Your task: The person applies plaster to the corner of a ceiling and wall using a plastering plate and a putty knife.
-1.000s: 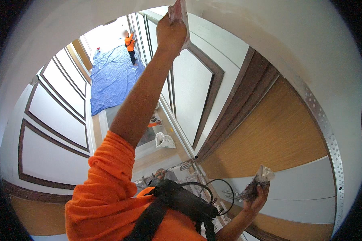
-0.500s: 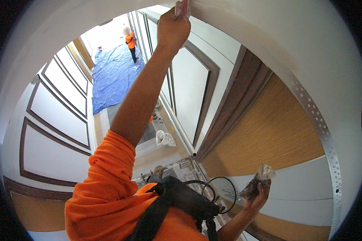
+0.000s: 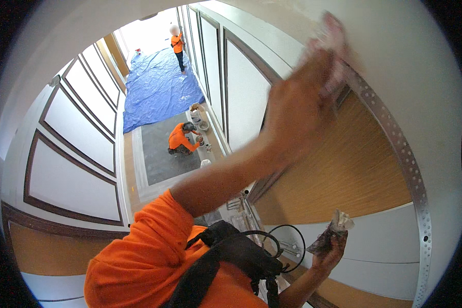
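From where I stand, the pale plastered wall (image 3: pixel 426 87) curves overhead, edged by a perforated metal strip (image 3: pixel 410 164) beside a wood-grain panel (image 3: pixel 339 169). Beyond lies a passage of white panels (image 3: pixel 77 169) framed in dark brown moulding, its floor bearing a blue tarpaulin (image 3: pixel 156 92) and a grey sheet (image 3: pixel 156 149).

The left hand (image 3: pixel 303 105), raised near the strip's upper end, is closed around a pinkish, white-smeared flat tool (image 3: pixel 334 36) (badly blurred, so I cannot tell whether it touches the wall). Low on the right, the right hand (image 3: pixel 333 251) grasps a grimy scraper (image 3: pixel 323 241), dark below and crusted whitish at its upper end.

An orange-clad co-worker (image 3: pixel 179 138) crouches at the grey sheet; another person (image 3: pixel 177 45) stands on the tarpaulin. The raised forearm (image 3: pixel 231 177) crosses the panels behind, and a black harness (image 3: pixel 241 251) hides part of the floor.
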`<state>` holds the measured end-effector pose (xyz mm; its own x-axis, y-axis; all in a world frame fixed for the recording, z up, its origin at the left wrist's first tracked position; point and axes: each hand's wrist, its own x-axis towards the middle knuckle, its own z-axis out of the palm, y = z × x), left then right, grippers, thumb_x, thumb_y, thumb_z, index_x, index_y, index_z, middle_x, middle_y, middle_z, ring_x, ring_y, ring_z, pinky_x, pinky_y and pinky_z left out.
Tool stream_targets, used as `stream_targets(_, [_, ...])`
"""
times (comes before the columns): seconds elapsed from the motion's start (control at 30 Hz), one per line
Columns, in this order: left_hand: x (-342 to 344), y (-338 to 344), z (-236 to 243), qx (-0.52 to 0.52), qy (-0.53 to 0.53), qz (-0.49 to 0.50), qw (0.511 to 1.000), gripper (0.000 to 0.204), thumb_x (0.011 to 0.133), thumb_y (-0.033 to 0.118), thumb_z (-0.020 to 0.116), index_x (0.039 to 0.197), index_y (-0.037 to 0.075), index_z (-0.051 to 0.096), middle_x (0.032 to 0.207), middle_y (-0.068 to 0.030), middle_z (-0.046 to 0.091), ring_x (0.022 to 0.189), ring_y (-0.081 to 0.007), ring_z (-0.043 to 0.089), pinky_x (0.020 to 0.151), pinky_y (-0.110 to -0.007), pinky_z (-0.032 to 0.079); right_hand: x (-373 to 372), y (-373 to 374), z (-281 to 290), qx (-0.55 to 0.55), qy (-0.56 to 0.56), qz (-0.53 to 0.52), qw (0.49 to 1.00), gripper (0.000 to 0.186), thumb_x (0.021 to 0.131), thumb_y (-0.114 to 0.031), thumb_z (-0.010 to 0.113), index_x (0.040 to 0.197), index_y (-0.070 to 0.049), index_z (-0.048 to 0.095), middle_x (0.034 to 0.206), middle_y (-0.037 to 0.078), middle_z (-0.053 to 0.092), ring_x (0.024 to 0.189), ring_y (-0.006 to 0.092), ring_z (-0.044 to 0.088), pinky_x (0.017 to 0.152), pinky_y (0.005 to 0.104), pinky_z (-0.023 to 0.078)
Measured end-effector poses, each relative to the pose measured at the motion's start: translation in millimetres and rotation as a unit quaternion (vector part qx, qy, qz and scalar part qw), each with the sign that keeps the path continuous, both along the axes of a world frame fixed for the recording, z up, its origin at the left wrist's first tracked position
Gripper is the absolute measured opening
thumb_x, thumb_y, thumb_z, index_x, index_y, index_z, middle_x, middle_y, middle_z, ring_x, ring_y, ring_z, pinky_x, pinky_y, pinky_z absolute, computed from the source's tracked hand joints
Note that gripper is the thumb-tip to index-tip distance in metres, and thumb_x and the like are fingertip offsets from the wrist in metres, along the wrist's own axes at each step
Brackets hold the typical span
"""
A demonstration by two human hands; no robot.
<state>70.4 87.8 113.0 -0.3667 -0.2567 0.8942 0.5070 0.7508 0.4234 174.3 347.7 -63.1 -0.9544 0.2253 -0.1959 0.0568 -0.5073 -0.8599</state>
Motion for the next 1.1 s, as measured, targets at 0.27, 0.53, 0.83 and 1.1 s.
stream_targets(0.27, [81.9,14.7,-20.1,-0.045,-0.073,-0.269,0.959,0.060,0.075,0.005,0.053,0.131,0.002,0.032,0.121,-0.0272,0.045,0.094,-0.0354,0.059,0.067,-0.041,0.051,-5.1,-5.6,-29.4,-0.029,0.025,0.012,0.999,0.054,0.072,-0.001,0.056,0.124,-0.005,0.042,0.100,0.010,0.055,0.081,0.0215,0.055,0.066,0.0325,0.049])
stream_targets(0.53, [-52.7,-35.0,-17.9,-0.010,0.096,0.062,0.993,0.046,0.082,0.000,0.041,0.127,-0.005,0.036,0.131,-0.0241,0.037,0.119,-0.0352,0.041,0.098,-0.037,0.034,-8.5,-14.7,-54.7,-0.031,0.011,-0.036,0.999,0.051,0.071,-0.004,0.057,0.120,-0.006,0.043,0.097,0.008,0.055,0.079,0.0205,0.055,0.064,0.0319,0.048])
stream_targets(0.83, [14.0,39.2,-40.6,-0.105,-0.027,-0.159,0.981,0.070,0.067,0.006,0.056,0.131,-0.005,0.029,0.133,-0.0263,0.032,0.126,-0.0397,0.029,0.099,-0.054,0.023,-9.7,-16.2,-64.4,0.475,0.292,-0.030,0.829,0.053,0.069,-0.006,0.059,0.120,-0.005,0.044,0.096,0.009,0.055,0.079,0.0212,0.054,0.066,0.0330,0.047])
stream_targets(1.1, [-48.1,-195.0,-12.2,0.178,-0.088,0.011,0.980,0.037,0.084,0.036,0.055,0.099,0.002,0.053,0.082,-0.0086,0.059,0.070,-0.0161,0.056,0.062,-0.031,0.046,-15.9,-32.2,-44.7,-0.021,0.003,-0.079,0.997,0.054,0.070,-0.004,0.057,0.122,-0.004,0.043,0.096,0.010,0.055,0.078,0.0219,0.054,0.067,0.0341,0.047])
